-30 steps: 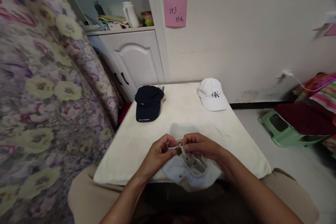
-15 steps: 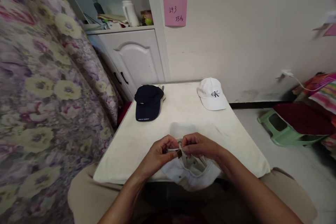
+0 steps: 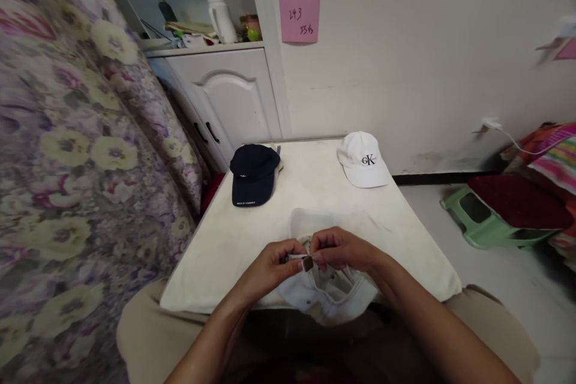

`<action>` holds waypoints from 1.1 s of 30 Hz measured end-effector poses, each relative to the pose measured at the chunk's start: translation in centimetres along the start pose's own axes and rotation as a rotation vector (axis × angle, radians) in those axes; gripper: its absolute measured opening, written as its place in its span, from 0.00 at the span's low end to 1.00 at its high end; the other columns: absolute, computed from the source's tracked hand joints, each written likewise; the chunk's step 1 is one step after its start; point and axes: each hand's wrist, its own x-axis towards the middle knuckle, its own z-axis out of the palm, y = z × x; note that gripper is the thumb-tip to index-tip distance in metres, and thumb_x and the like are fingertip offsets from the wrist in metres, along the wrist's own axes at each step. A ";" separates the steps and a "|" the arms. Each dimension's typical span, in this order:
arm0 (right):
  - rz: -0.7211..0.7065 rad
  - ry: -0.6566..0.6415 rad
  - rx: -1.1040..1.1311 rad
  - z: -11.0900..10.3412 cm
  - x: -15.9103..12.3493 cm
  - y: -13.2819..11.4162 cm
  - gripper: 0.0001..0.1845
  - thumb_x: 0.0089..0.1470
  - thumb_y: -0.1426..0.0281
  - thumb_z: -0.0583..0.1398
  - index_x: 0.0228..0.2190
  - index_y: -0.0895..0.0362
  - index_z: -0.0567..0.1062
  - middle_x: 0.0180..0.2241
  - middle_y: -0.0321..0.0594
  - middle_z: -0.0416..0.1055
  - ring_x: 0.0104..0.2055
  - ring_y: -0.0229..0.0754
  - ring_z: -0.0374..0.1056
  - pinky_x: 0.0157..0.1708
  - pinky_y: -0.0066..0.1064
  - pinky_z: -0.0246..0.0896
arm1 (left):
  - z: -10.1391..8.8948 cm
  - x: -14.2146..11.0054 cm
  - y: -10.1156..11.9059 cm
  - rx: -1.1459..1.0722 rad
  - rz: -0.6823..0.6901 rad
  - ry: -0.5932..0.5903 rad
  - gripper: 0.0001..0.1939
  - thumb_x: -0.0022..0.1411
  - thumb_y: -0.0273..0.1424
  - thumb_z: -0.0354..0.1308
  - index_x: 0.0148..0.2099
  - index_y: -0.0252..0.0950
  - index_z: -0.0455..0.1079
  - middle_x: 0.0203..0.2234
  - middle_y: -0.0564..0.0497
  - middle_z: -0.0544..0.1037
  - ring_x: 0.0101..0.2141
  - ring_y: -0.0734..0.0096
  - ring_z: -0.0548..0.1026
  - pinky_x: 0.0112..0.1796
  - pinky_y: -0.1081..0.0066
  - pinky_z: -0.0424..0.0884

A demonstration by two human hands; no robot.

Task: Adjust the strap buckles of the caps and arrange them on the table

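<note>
A pale baseball cap (image 3: 333, 309) lies at the table's near edge, its opening facing up and its brim pointing away from me. My left hand (image 3: 276, 267) pinches the strap at the back of this cap, beside a small brownish metal buckle (image 3: 308, 263). From the other side, my right hand (image 3: 342, 248) is closed on the strap end, its fingertips touching the buckle. Further back on the left is a navy baseball cap (image 3: 254, 174), with a beige cap partly hidden beneath it. A white baseball cap (image 3: 363, 159) with dark letters sits at the back right.
The caps are on a table (image 3: 225, 264) with a cream cover, pushed against the wall. A floral curtain (image 3: 67, 180) hangs at left, near a white cabinet (image 3: 234, 102). On the right floor stands a green stool (image 3: 481, 222) with a dark red top.
Both hands stay at the strap with only slight finger movement. The buckle has turned a little, showing more of its flat face. The other caps have not moved.
</note>
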 end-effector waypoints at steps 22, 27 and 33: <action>0.021 -0.079 -0.013 -0.6 -0.2 0.2 0.12 0.55 0.62 0.64 0.29 0.59 0.72 0.20 0.32 0.71 0.16 0.28 0.56 0.16 0.21 0.49 | -0.1 0.1 -0.1 0.013 -0.026 0.037 0.14 0.58 0.39 0.62 0.31 0.32 0.69 0.24 0.55 0.68 0.27 0.74 0.62 0.29 0.74 0.57; 0.010 -0.108 -0.021 -0.5 -0.1 0.3 0.12 0.55 0.63 0.65 0.31 0.59 0.72 0.21 0.31 0.72 0.16 0.28 0.55 0.16 0.20 0.48 | 0.4 0.4 0.0 0.015 -0.028 0.021 0.13 0.58 0.38 0.62 0.31 0.32 0.69 0.24 0.55 0.69 0.27 0.75 0.62 0.28 0.75 0.57; 0.033 -0.101 -0.005 -0.9 -0.3 0.2 0.12 0.56 0.62 0.64 0.32 0.59 0.73 0.23 0.33 0.74 0.16 0.28 0.56 0.17 0.21 0.52 | -0.1 0.3 0.2 -0.004 -0.051 0.043 0.12 0.56 0.37 0.62 0.30 0.32 0.69 0.24 0.56 0.68 0.26 0.75 0.61 0.28 0.75 0.56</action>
